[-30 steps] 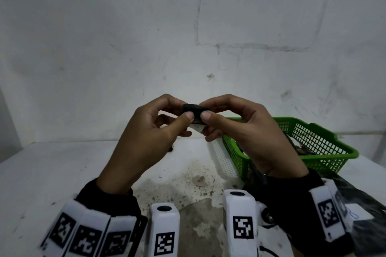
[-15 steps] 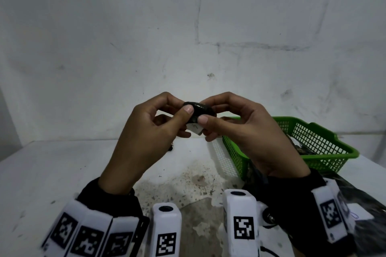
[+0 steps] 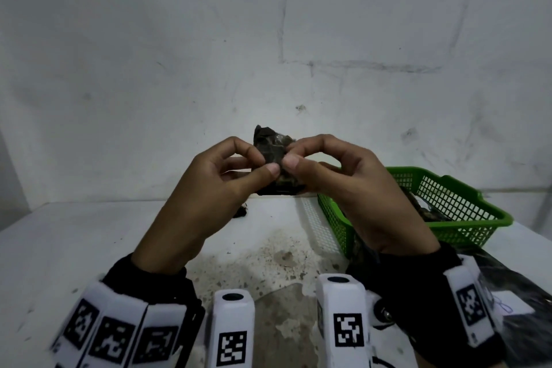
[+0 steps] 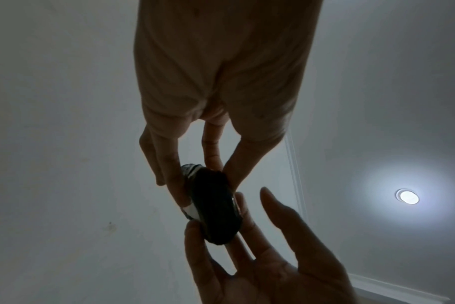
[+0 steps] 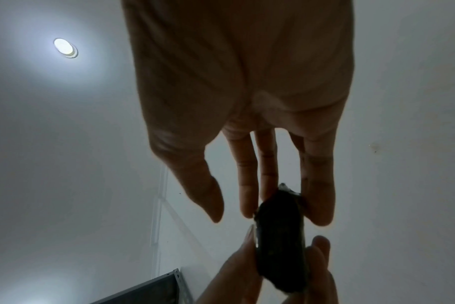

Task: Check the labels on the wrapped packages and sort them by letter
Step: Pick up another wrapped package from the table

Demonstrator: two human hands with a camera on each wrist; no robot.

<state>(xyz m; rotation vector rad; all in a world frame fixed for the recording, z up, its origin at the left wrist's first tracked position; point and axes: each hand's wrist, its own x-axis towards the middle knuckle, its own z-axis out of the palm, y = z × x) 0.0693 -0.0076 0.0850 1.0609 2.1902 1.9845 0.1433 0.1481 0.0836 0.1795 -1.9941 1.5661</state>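
Package (image 3: pixel 273 155), small and dark-wrapped, is held up above the white table (image 3: pixel 74 242), pinched on its left by the left hand (image 3: pixel 209 188) and on its right by the right hand (image 3: pixel 352 185). Further right stands a green basket (image 3: pixel 466 218), seemingly holding more dark packages.

Before me, a white table (image 3: pixel 74 248) with worn, speckled patches at its near middle. On it, right: a green mesh basket (image 3: pixel 466 218); beside its near right corner, dark wrapped packages (image 3: pixel 522 293), one white-labelled.
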